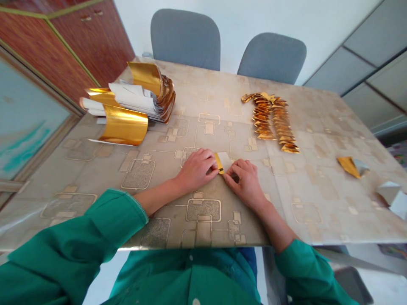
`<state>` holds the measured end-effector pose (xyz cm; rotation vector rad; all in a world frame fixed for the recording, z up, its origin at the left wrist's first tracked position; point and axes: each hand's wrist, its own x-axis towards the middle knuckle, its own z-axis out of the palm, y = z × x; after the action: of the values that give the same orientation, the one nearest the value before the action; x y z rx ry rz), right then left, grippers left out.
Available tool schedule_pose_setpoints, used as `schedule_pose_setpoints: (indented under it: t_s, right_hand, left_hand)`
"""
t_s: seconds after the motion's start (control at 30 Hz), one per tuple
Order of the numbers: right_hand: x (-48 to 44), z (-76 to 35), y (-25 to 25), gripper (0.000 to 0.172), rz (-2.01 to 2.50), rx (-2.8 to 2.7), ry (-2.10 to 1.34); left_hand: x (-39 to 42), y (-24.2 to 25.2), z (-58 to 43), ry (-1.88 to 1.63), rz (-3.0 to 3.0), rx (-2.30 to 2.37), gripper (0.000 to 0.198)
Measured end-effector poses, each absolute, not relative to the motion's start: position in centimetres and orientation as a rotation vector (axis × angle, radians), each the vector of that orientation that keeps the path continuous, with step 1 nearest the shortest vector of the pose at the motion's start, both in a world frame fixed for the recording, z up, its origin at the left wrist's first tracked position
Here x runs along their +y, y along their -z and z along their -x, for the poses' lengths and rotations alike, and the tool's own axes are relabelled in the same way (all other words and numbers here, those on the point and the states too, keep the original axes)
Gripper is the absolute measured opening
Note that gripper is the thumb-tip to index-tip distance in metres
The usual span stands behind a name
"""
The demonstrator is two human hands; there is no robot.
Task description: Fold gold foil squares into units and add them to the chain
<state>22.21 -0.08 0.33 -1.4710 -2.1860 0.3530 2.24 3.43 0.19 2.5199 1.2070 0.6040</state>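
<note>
Between my hands lies a small piece of gold foil paper (pixel 225 159), its white back partly showing and a gold strip folded along its left side. My left hand (pixel 199 169) pinches the gold edge, thumb and fingers close together. At the paper's lower right corner, my right hand (pixel 244 180) has its fingers curled and pinched on the edge. The fingertips cover part of the paper. Both wrists rest low over the patterned tablecloth.
A stack of gold and white sheets (pixel 136 99) stands at the back left. Two rows of folded gold pieces (pixel 265 116) lie back right. A gold scrap (pixel 349 166) and a pale folded paper (pixel 391 197) sit at the right. Two grey chairs (pixel 186 40) stand behind the table.
</note>
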Motion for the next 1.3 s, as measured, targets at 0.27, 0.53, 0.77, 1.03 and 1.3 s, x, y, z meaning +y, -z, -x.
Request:
schedule_pose_setpoints:
  t_s: [0.27,0.53,0.77,1.03,1.3]
  right_hand:
    - [-0.1,-21.7,-0.1,0.019,1.564,-2.178,-0.268]
    - [-0.1,-21.4,-0.1,0.019,1.635,-2.184,-0.264]
    - [-0.2,-21.4,-0.4,0.009,1.658,-2.216,-0.298]
    - [-0.3,-21.7,-0.8,0.006,1.655,-2.252,-0.400]
    - [-0.1,-21.9,-0.4,0.007,1.599,-2.236,-0.359]
  left_hand:
    - [3.2,-0.4,-2.4,-0.562,-2.505,1.301,0.008]
    - [3.1,-0.5,-2.5,-0.566,-2.501,1.353,0.009]
    - [3.2,-0.5,-2.3,-0.561,-2.438,1.432,0.016]
    - [3.7,0.2,-1.5,-0.634,-2.368,1.416,0.020]
    - [3.2,-0.2,-0.9,-0.704,-2.825,1.084,0.011]
